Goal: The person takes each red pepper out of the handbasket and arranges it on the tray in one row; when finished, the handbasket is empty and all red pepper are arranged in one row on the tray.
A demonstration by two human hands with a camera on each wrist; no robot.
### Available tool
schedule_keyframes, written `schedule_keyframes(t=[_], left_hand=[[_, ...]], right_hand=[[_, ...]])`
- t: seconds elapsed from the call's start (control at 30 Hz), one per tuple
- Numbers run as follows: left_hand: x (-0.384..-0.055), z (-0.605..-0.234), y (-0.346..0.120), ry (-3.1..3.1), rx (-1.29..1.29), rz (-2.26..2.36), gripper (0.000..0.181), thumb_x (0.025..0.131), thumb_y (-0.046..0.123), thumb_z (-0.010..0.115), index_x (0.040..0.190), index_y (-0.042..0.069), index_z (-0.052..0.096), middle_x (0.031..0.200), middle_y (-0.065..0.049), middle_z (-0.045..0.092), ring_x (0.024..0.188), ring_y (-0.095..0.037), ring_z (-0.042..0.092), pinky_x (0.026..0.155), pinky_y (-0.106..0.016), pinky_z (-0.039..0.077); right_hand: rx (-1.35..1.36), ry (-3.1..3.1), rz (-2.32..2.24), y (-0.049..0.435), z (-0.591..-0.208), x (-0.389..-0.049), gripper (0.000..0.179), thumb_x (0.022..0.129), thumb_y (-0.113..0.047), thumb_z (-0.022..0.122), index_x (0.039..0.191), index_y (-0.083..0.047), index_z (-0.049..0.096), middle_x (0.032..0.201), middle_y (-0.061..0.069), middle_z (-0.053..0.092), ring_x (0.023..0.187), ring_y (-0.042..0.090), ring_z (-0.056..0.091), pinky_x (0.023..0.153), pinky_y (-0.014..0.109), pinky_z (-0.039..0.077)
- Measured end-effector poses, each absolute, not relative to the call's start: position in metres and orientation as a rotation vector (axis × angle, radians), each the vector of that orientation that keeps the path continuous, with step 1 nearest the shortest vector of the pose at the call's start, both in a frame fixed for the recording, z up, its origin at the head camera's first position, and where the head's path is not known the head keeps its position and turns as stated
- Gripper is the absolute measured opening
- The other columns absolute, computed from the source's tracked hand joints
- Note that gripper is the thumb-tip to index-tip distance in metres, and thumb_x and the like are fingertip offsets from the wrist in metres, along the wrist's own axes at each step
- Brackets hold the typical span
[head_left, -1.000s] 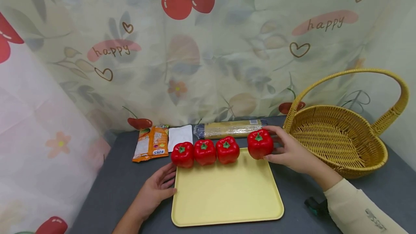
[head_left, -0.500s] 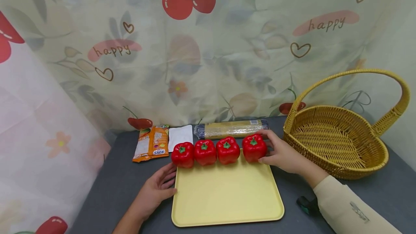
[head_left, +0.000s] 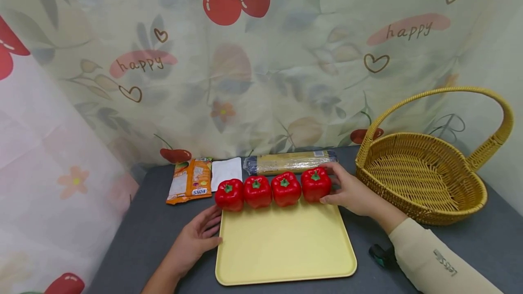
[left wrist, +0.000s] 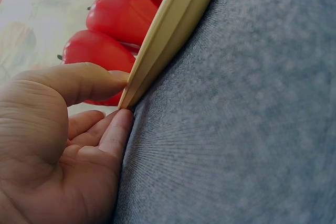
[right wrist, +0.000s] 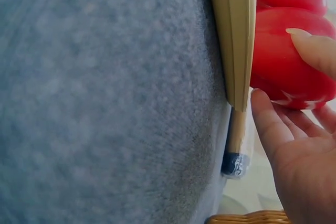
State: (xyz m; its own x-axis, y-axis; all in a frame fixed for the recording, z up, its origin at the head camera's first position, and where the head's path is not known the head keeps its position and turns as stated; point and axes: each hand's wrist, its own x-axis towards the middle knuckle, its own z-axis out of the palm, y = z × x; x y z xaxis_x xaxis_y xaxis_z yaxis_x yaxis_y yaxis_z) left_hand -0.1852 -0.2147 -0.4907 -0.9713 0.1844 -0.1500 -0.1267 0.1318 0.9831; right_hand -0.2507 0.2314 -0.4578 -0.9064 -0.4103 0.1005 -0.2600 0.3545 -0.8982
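My right hand (head_left: 349, 189) grips a red bell pepper (head_left: 316, 185) at the right end of a row along the far rim of a yellow tray (head_left: 282, 248). In the right wrist view, the thumb lies across this pepper (right wrist: 278, 51) and the fingers curl around its far side. Three more red bell peppers (head_left: 258, 192) with green stems line up to its left, side by side. At the tray's left rim, my left hand (head_left: 194, 238) touches the edge with its thumb and fingertips spread along it. The left wrist view shows the thumb (left wrist: 89, 81) at the rim's top edge.
Behind the tray lie an orange snack packet (head_left: 191, 180), a white square packet (head_left: 227, 173) and a long clear-wrapped package (head_left: 290, 162). A wicker basket (head_left: 425, 212) with a tall handle stands at the right. A black object (head_left: 382, 255) shows by the right sleeve, on the grey tabletop (head_left: 151, 226).
My right hand has moved the bell pepper left and slightly down, closing the gap to the neighbouring pepper. My left hand and the tray have stayed put.
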Motion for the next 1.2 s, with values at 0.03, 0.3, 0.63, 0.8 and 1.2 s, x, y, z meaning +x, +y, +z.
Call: schedule_keyframes(t=[0.03, 0.3, 0.63, 0.8, 1.2], left_hand=[[-0.1850, -0.4904, -0.2146, 2.175, 0.057, 1.925, 0.087, 0.089, -0.014, 0.080, 0.165, 0.002, 0.042, 0.165, -0.019, 0.046, 0.147, -0.036, 0.049, 0.112, -0.038, 0.049], [-0.1851, -0.4909, -0.2153, 2.172, 0.062, 1.928, 0.087, 0.089, -0.013, 0.080, 0.165, 0.001, 0.041, 0.165, -0.019, 0.045, 0.148, -0.036, 0.049, 0.113, -0.037, 0.049], [-0.1857, -0.4913, -0.2148, 2.176, 0.061, 1.930, 0.087, 0.088, -0.014, 0.080, 0.165, 0.001, 0.042, 0.165, -0.020, 0.046, 0.147, -0.037, 0.049, 0.113, -0.038, 0.049], [-0.1851, -0.4911, -0.2147, 2.180, 0.066, 1.928, 0.087, 0.088, -0.014, 0.080, 0.164, 0.001, 0.042, 0.165, -0.020, 0.046, 0.147, -0.037, 0.049, 0.113, -0.038, 0.049], [-0.1852, -0.4920, -0.2158, 2.183, 0.084, 1.926, 0.086, 0.089, -0.013, 0.081, 0.165, 0.001, 0.042, 0.165, -0.020, 0.046, 0.147, -0.037, 0.049, 0.112, -0.037, 0.049]], right_hand=[[-0.612, 2.463, -1.596, 0.2310, -0.4576, -0.2507, 0.090, 0.093, -0.001, 0.087, 0.162, 0.000, 0.029, 0.157, 0.030, 0.043, 0.144, 0.053, 0.047, 0.102, 0.055, 0.058], [-0.591, 2.476, -1.573, 0.2296, -0.4584, -0.2507, 0.091, 0.092, -0.003, 0.087, 0.162, -0.001, 0.030, 0.156, 0.029, 0.043, 0.144, 0.054, 0.046, 0.104, 0.058, 0.056], [-0.593, 2.494, -1.541, 0.2301, -0.4572, -0.2491, 0.093, 0.092, -0.008, 0.089, 0.164, -0.002, 0.030, 0.156, 0.028, 0.044, 0.144, 0.055, 0.046, 0.105, 0.060, 0.055], [-0.599, 2.506, -1.524, 0.2304, -0.4554, -0.2476, 0.096, 0.091, -0.010, 0.090, 0.166, -0.002, 0.030, 0.157, 0.028, 0.043, 0.142, 0.054, 0.048, 0.105, 0.062, 0.055], [-0.612, 2.552, -1.500, 0.2286, -0.4562, -0.2498, 0.088, 0.092, -0.010, 0.090, 0.161, 0.002, 0.036, 0.152, 0.025, 0.051, 0.135, 0.046, 0.056, 0.099, 0.049, 0.060]])
